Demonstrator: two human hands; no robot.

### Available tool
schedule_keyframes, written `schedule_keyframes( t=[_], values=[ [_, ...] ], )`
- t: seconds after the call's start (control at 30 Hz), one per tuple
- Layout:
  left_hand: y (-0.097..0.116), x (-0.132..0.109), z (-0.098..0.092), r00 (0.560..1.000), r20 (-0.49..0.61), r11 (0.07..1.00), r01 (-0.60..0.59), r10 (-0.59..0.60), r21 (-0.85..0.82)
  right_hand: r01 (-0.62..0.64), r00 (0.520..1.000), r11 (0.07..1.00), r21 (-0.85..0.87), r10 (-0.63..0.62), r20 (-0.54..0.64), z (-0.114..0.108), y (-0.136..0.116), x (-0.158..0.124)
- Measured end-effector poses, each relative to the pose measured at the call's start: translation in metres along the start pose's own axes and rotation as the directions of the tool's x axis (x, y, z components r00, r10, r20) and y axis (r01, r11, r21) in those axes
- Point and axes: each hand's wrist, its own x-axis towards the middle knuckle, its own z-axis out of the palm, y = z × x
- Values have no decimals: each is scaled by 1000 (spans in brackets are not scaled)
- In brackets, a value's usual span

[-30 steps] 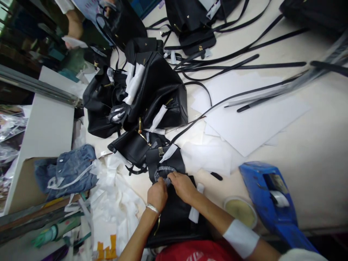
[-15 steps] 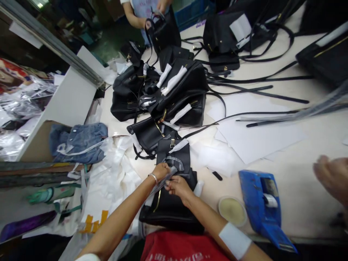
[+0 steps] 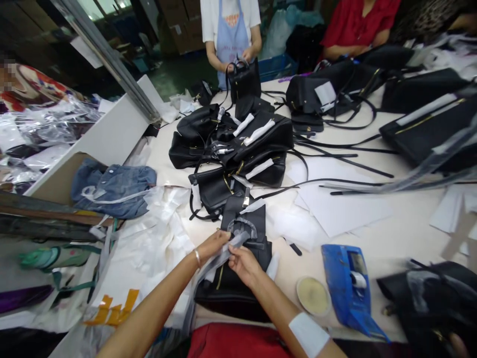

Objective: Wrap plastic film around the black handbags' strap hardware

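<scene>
A black leather bag (image 3: 238, 298) with a gold zipper lies on the table just in front of me, its flap (image 3: 244, 214) pointing away. My left hand (image 3: 214, 244) pinches a translucent plastic strip (image 3: 239, 241) above the bag. Close beside it, my right hand (image 3: 244, 263) grips the same strip with thumb and fingers. The strip trails down past my left wrist; whether a strap is inside it I cannot tell. A plastic-wrapped handle (image 3: 249, 223) arches over the flap beyond my fingers.
Several black bags (image 3: 261, 141) are heaped ahead. A blue tape dispenser (image 3: 346, 288) and a round tub (image 3: 313, 296) stand at right. Another black bag (image 3: 436, 303) is at lower right. Two people (image 3: 233, 40) work across the table. Folded denim (image 3: 114, 189) lies left.
The view has tilted up, showing more of the people opposite. At right, where a bare hand was, a black bag now lies near the edge. Both my hands keep their grip on the strip.
</scene>
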Motion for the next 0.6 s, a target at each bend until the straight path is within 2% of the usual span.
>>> schedule_keyframes(
  t=[0.03, 0.07, 0.1, 0.17, 0.27, 0.33, 0.37, 0.43, 0.5, 0.6],
  values=[
    [-4, -18, -5, 996, 84, 999, 19, -16, -35, 4, 1000, 1000, 13, -4, 17, 0, 0, -4],
    [-8, -34, -12, 970, 237, 993, 80, -58, -84, 6, 999, 1000, 25, -7, 31, -1, 1, -7],
    [-12, -50, -19, 923, 371, 983, 151, -103, -101, 9, 999, 999, 38, -11, 40, -2, 2, -10],
    [-16, -76, -35, 802, 572, 956, 277, -173, -99, 20, 999, 998, 64, -23, 45, -4, 2, -11],
    [-15, -107, -58, 676, 709, 919, 381, -201, -103, 38, 999, 995, 89, -41, 32, -8, -2, -7],
    [-14, -124, -67, 640, 746, 890, 431, -184, -150, 43, 999, 995, 86, -44, 15, -10, -5, -4],
    [-15, -131, -68, 641, 749, 872, 451, -169, -189, 41, 999, 996, 77, -42, 6, -10, -6, -2],
    [-21, -144, -64, 678, 722, 833, 472, -136, -287, 35, 999, 998, 45, -34, -13, -9, -4, -2],
    [-31, -153, -53, 740, 658, 803, 471, -135, -365, 34, 999, 999, 0, -34, -43, -8, 0, -5],
    [-48, -160, -31, 833, 516, 809, 437, -199, -392, 71, 990, 994, -84, -80, -115, -8, 4, -9]
  ],
)
